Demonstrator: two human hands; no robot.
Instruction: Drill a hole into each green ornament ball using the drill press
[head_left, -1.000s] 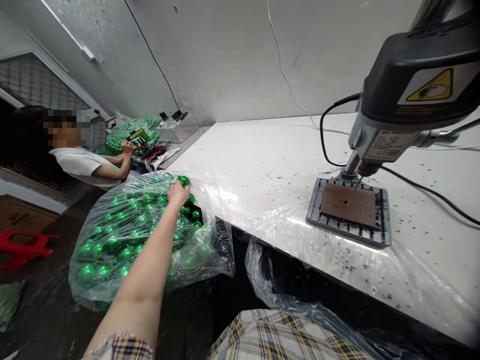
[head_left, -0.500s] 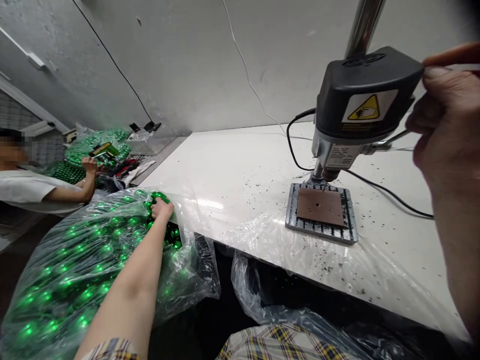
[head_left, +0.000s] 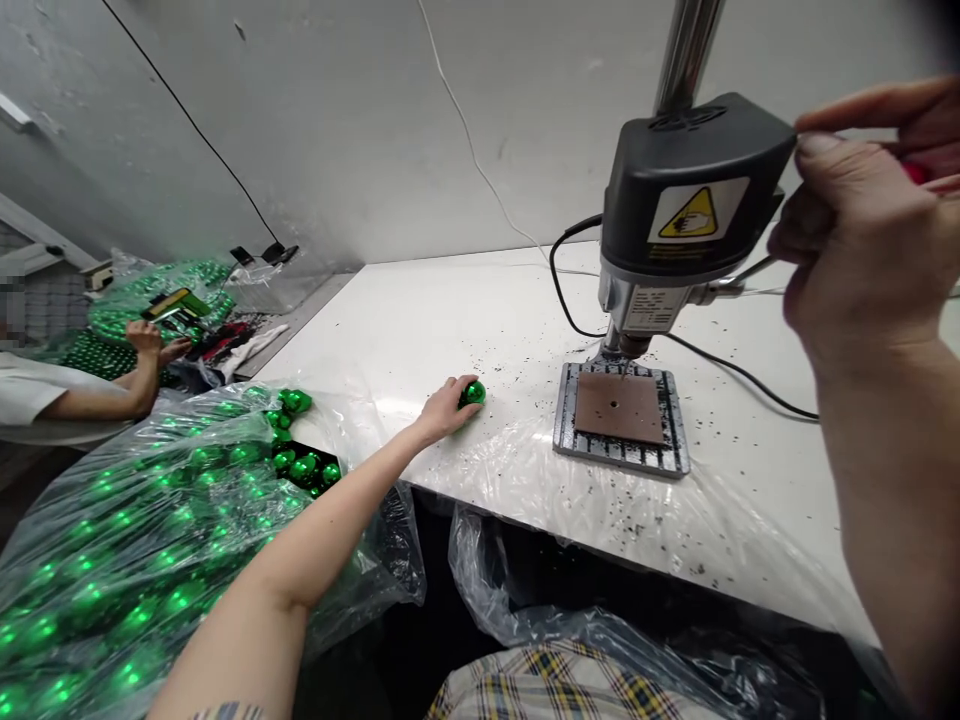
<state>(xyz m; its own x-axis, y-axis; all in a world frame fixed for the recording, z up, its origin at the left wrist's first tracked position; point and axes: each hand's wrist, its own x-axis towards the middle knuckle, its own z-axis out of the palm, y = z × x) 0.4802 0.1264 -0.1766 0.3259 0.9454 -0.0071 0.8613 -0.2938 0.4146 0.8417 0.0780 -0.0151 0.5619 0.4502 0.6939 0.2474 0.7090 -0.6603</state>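
Note:
My left hand (head_left: 444,408) holds a shiny green ball (head_left: 472,392) just above the white table (head_left: 450,320), left of the drill press. A big clear plastic bag (head_left: 150,530) full of the same green balls sits to my lower left, its mouth open. My right hand (head_left: 862,240) is raised at the right, fingers curled around the drill press's feed lever, with something red showing by the thumb. The drill press (head_left: 690,210) has a black head; its bit hangs over a brown pad on a grey base plate (head_left: 619,415).
A second clear plastic bag (head_left: 540,610) hangs open under the table's front edge. A black cable (head_left: 720,365) runs across the table behind the press. Dark chips speckle the tabletop. At far left another person's hands (head_left: 154,345) work among more green balls.
My left hand has left the bag with one green ball and moved right onto the table. My right hand came into view at the press lever. The view has swung right.

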